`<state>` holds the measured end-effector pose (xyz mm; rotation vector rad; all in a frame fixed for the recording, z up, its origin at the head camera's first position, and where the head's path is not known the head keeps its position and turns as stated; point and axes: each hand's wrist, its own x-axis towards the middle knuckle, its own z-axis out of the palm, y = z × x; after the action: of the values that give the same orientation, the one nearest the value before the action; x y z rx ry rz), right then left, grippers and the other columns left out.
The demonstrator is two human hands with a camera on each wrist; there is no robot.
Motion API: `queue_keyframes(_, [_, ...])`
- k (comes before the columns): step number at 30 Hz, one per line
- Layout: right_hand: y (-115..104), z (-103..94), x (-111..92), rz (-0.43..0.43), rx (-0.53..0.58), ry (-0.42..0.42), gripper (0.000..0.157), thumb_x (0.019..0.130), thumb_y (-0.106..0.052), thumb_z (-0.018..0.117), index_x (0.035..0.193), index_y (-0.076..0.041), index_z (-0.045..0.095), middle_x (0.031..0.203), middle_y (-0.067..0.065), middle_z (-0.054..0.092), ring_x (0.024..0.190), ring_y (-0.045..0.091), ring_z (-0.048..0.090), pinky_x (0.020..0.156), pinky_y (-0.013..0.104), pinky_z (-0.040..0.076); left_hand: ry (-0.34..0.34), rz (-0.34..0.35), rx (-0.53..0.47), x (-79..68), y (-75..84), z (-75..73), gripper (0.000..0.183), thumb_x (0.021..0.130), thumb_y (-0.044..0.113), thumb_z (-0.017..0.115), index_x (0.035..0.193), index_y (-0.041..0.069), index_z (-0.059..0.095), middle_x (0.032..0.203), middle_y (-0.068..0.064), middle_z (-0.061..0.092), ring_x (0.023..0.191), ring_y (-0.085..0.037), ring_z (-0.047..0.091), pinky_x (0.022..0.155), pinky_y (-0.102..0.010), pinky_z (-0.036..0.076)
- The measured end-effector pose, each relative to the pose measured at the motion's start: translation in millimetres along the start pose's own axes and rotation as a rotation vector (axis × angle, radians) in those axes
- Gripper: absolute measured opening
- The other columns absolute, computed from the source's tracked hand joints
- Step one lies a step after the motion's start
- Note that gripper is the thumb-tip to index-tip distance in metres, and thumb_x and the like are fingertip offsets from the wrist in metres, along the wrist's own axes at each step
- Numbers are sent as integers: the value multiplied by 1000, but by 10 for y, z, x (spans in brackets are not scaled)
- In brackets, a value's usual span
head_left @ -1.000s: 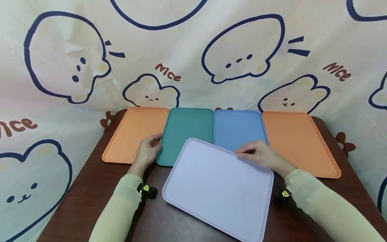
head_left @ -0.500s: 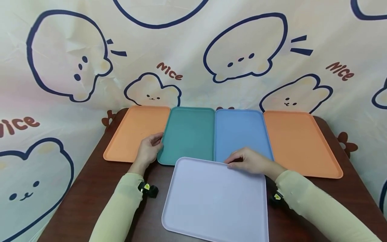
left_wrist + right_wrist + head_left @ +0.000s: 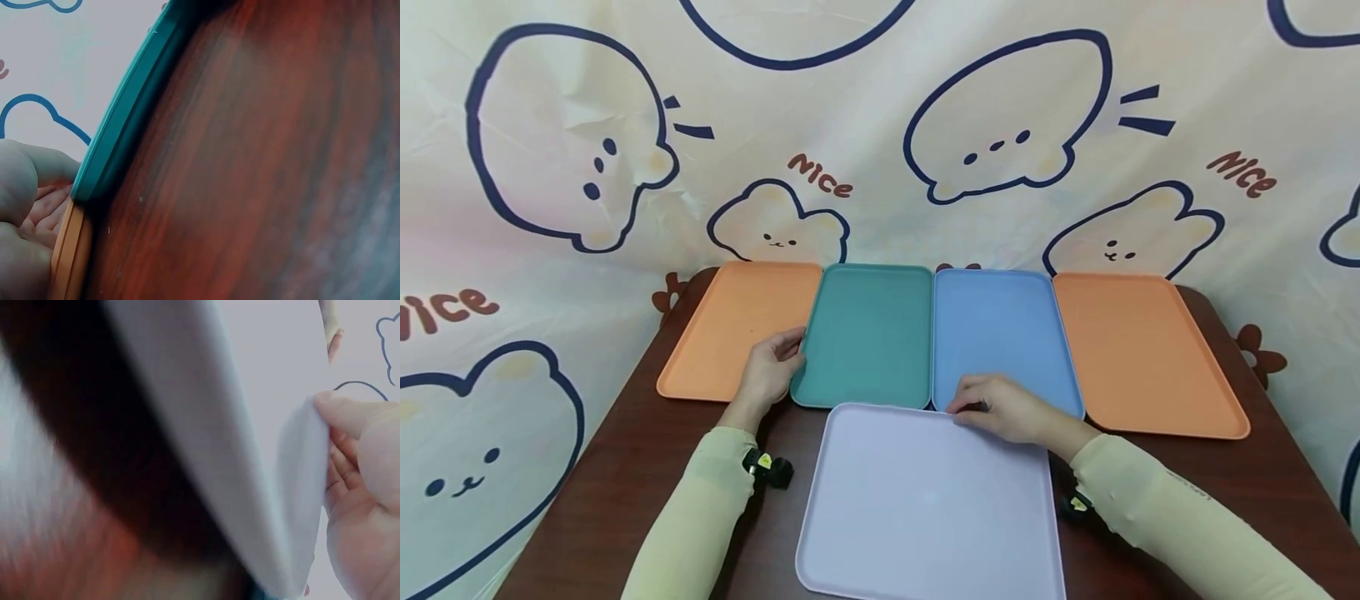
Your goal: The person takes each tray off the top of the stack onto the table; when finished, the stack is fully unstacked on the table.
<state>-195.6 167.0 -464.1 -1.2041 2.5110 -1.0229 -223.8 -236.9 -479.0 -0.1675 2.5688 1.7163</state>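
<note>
In the head view, a lilac rectangular tray (image 3: 925, 500) lies at the front, its far edge close to the green and blue trays. My right hand (image 3: 1003, 408) pinches that far edge; the right wrist view shows the thumb (image 3: 340, 412) on the lilac rim. My left hand (image 3: 767, 367) lies over the right side of the left orange tray (image 3: 730, 342), fingertips at the left edge of the green tray (image 3: 865, 342). Up close, the left thumb (image 3: 56, 165) touches the green rim at its corner.
A blue tray (image 3: 1003, 333) and a second orange tray (image 3: 1150, 358) continue the row on the right, side by side along the back of the dark wooden table (image 3: 595, 492). Behind stands a cartoon-printed curtain (image 3: 880, 125).
My right hand has brought the lilac tray toward me and turned it from slanted to nearly square with the row. My left hand has stayed at the green tray's edge.
</note>
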Motion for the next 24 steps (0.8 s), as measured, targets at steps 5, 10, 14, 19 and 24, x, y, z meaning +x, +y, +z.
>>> queue_keyframes(5, [-30, 66, 0, 33, -106, -8, 9, 98, -10, 79, 105, -14, 81, 102, -7, 73, 95, 8, 68, 85, 28, 61, -4, 16, 0, 3, 1, 5, 51, 108, -1, 57, 158, 0, 52, 163, -23, 52, 153, -38, 51, 124, -49, 45])
queue_keyframes(10, [-72, 74, -15, 45, -170, -1, 11, 98, -9, 78, 109, -10, 82, 103, -3, 76, 97, 14, 72, 87, 32, 62, -9, 20, -14, -5, 12, 17, 51, 107, -2, 56, 158, 0, 51, 163, -23, 52, 153, -38, 50, 125, -49, 44])
queue_keyframes(14, [-82, 75, -18, 30, -200, 12, 12, 98, -6, 77, 108, -10, 83, 102, -1, 76, 97, 17, 73, 87, 34, 62, -13, 16, -16, -8, 13, 28, 51, 108, -2, 56, 158, 0, 51, 164, -23, 51, 154, -37, 49, 125, -48, 44])
queue_keyframes(19, [-93, 86, -21, 48, -214, 22, 12, 98, -5, 77, 107, -10, 83, 102, -1, 76, 96, 17, 73, 87, 33, 62, -18, 12, -5, -10, 9, 31, 50, 109, 0, 56, 158, 1, 51, 164, -22, 51, 154, -37, 48, 125, -49, 44])
queue_keyframes(24, [-110, 90, -21, 58, -212, 24, 12, 98, -5, 77, 107, -10, 83, 101, -1, 76, 95, 16, 72, 84, 32, 62, -24, 9, 4, -2, 11, 30, 50, 109, 0, 55, 159, 1, 50, 165, -22, 50, 155, -38, 47, 126, -49, 44])
